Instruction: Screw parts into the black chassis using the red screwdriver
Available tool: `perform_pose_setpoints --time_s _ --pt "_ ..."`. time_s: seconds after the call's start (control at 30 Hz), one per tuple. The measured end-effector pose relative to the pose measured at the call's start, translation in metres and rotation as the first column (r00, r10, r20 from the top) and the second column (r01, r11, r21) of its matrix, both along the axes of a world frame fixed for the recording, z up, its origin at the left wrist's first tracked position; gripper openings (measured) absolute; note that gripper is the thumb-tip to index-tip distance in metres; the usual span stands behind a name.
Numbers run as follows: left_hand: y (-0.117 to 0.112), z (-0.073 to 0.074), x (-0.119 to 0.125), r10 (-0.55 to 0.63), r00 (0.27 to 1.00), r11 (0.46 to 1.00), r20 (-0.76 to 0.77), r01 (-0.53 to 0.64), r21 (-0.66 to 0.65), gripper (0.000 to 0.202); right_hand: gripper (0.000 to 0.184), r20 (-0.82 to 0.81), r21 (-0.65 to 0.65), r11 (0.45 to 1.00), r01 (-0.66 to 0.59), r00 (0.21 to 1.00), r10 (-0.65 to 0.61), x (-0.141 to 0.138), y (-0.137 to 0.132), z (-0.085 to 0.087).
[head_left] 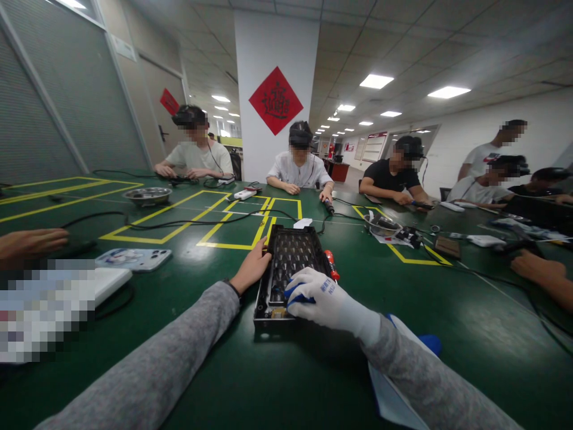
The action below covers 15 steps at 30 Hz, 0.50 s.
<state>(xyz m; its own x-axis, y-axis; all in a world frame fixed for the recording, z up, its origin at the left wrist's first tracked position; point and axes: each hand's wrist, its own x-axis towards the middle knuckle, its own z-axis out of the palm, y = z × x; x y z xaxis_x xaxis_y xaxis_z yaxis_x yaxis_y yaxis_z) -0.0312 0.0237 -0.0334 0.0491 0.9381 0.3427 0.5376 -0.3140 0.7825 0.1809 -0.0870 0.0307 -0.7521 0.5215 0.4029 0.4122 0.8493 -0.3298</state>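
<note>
A black, open-topped rectangular case [293, 323] lies flat on the green table in front of me, with rows of small upright parts inside and a small yellowish part near its front edge. My left hand [253, 267], bare, grips the case's left wall, its thumb at the rim. Over the front right of the case is my right hand [316, 294], in a white glove with blue fingertips. Its fingers are curled together inside; what they hold, if anything, is hidden. Beside the case's right wall lies a screwdriver with a red handle [331, 264].
A white-and-blue glove [389, 382] lies under my right forearm. To the left are a phone [134, 258] and another person's hand [33, 245]. Metal bowls [147, 196], black cables and yellow tape outlines lie across the table. Several people sit around it.
</note>
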Motion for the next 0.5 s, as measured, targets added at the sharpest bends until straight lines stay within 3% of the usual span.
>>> perform_pose_setpoints --time_s 0.5 --pt "-0.0002 0.0016 0.0007 -0.003 1.000 1.000 -0.007 0.003 -0.002 0.061 0.014 0.010 0.002 1.000 -0.018 1.000 0.018 0.0002 0.0009 -0.0003"
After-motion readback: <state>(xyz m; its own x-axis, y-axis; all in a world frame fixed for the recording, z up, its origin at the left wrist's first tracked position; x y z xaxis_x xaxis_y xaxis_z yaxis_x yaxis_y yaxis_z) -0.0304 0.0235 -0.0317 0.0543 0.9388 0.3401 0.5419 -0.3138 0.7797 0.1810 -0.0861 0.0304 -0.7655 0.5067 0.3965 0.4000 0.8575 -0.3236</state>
